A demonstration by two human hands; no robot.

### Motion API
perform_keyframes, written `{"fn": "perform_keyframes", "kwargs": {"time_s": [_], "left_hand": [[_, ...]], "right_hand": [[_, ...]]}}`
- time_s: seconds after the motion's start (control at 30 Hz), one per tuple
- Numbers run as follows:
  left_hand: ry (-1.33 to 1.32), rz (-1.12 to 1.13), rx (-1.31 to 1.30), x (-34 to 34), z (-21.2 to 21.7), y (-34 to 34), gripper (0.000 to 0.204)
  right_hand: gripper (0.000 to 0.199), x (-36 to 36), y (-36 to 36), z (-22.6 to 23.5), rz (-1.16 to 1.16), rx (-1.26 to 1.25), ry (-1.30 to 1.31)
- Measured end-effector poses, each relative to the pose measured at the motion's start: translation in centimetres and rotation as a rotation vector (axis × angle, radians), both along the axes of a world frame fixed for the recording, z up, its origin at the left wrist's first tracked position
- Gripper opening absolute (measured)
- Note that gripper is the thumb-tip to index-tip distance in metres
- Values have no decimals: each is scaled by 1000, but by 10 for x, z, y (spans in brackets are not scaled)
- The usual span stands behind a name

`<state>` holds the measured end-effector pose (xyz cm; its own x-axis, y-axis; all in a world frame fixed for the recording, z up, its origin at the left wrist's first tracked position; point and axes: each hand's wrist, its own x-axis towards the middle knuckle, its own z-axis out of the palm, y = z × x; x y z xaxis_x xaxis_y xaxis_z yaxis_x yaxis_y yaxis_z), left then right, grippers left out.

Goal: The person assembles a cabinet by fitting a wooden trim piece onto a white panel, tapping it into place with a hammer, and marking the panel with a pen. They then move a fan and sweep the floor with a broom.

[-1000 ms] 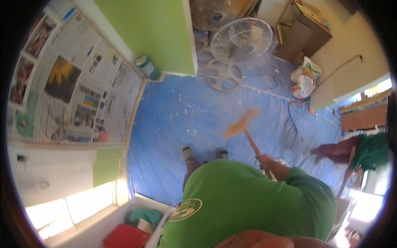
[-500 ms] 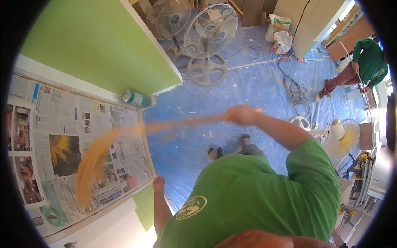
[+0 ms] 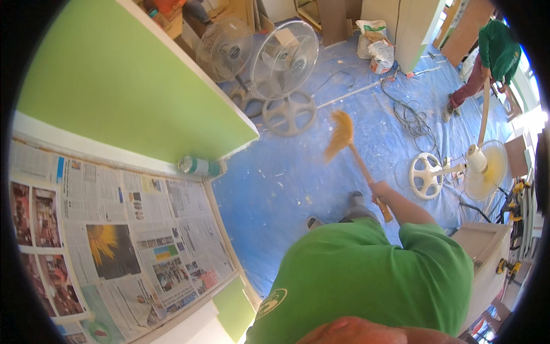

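My right hand (image 3: pixel 379 191) is closed around the wooden handle of a straw broom (image 3: pixel 361 165). The broom's yellow bristles (image 3: pixel 340 136) point away from me, over the blue plastic sheeting (image 3: pixel 240 189) on the floor; whether they touch it I cannot tell. The end of the handle sticks out below my fist. My left hand is out of the picture. To my left, newspaper sheets (image 3: pixel 172 198) cover a framed, low surface, and a green-and-white bottle (image 3: pixel 197 167) lies at its far corner by the green wall (image 3: pixel 126 92).
Two pedestal fans (image 3: pixel 286 60) (image 3: pixel 226 49) stand ahead; a white fan (image 3: pixel 478 163) lies tipped at right. A cable (image 3: pixel 409 117) is coiled on the sheeting. Sacks (image 3: pixel 378 46) rest by a panel. A person in dark green (image 3: pixel 498 54) holds a long handle at far right.
My right hand has swung the broom from the newspapers on the left to above the floor ahead. My left hand has left the picture. The view has shifted.
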<state>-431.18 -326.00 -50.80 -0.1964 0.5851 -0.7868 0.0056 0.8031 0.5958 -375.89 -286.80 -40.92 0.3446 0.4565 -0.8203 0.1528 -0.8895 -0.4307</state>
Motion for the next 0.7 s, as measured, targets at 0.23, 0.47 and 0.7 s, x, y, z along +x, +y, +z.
{"fn": "perform_keyframes", "kwargs": {"time_s": [0.23,0.47,0.7], "left_hand": [[-311,235,111,-57,12,28,28],[-776,311,269,-110,34,93,34],[-536,197,198,-89,6,81,36]], "right_hand": [[37,33,106,33,-829,848,361],[23,-24,223,92,-638,893,469],[18,38,46,79,-77,242,412]]}}
